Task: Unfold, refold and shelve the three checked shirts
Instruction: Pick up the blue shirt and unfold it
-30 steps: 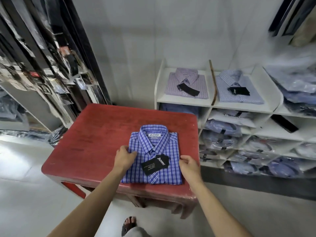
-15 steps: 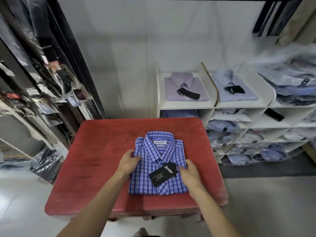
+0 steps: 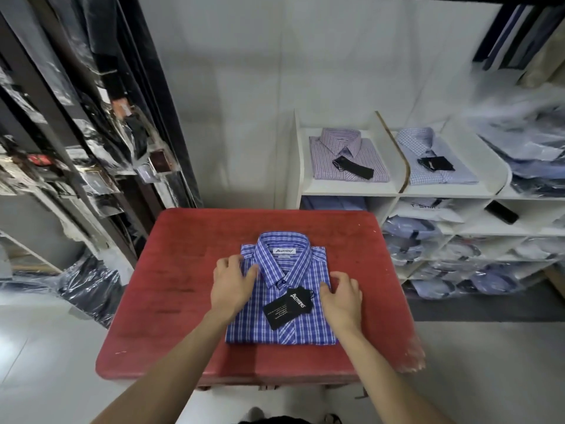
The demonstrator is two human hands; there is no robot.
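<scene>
Bare red table top [image 3: 189, 270] lies open on all sides of the folded blue checked shirt [image 3: 284, 319]. On the white shelf unit [image 3: 348, 188], the two top bays hold the lilac checked shirt [image 3: 342, 148] and pale blue checked shirt [image 3: 434, 175]; an upright divider [image 3: 394, 154] separates them.

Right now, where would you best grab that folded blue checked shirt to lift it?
Probably by its two long side edges, one hand from each side, fingers slid underneath. The blue checked shirt lies flat on the red table; the left hand and right hand already rest there.
</scene>
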